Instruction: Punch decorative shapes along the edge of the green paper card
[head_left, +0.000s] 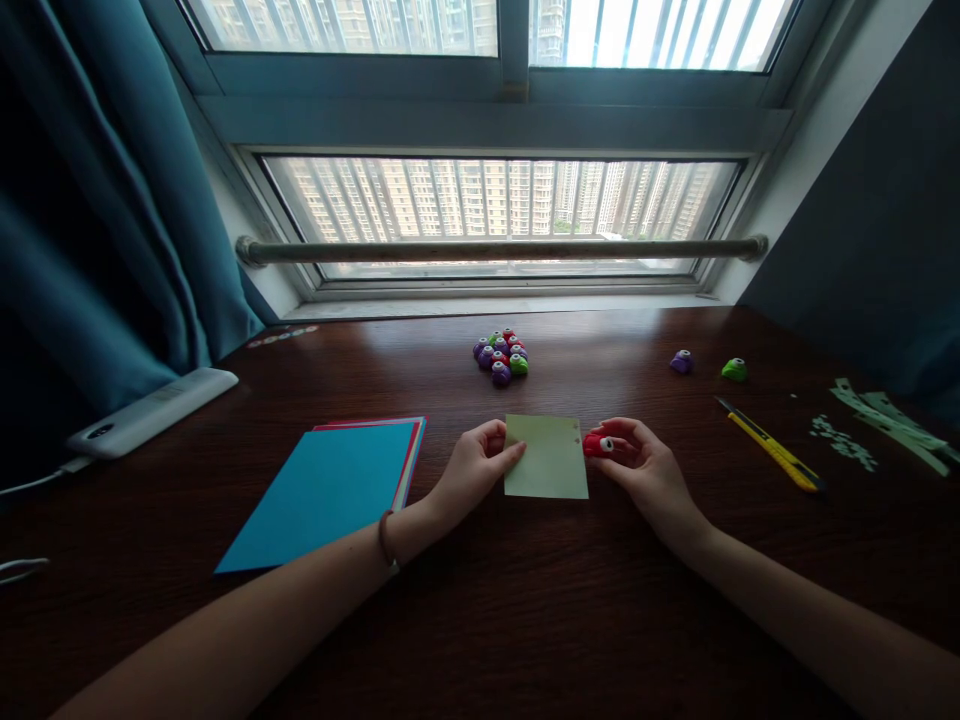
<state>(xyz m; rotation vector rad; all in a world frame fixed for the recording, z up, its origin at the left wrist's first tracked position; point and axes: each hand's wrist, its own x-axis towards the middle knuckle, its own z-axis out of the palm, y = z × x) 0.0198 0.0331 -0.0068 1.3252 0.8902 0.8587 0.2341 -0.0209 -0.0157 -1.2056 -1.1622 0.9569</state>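
A dark wooden table [525, 620] runs under a wide window [495, 215], with a teal curtain [97, 230] hanging at the left. On the left of the table lies a stack of coloured paper sheets [330, 490], blue on top with red edges showing beneath; how many sheets cannot be told. Behind it rests one white remote-like device [150, 410].

At the centre lies one pale green paper [547, 458], flat on the table. The left hand [472, 470] pinches its left edge between thumb and fingers — a closed grip on the sheet. The right hand [645, 465] holds one small red punch [598, 445] pressed against the paper's right edge near the top corner, fingers closed around it.

Further back sits a cluster of small punches [501, 355] — roughly nine, in purple, red and green, touching one another. To the right, well apart, are one purple punch [681, 362] and one green punch [735, 370]. One yellow utility knife [772, 445] lies beside the right hand, with several green paper strips [892, 425] and a scatter of tiny punched bits [844, 440] beyond it.

In my judgement the light sheet could skew or crease if the left pinch slackens while the punch bites, leaving the hole off line. The knife lies near the right forearm; a careless sweep could catch it.
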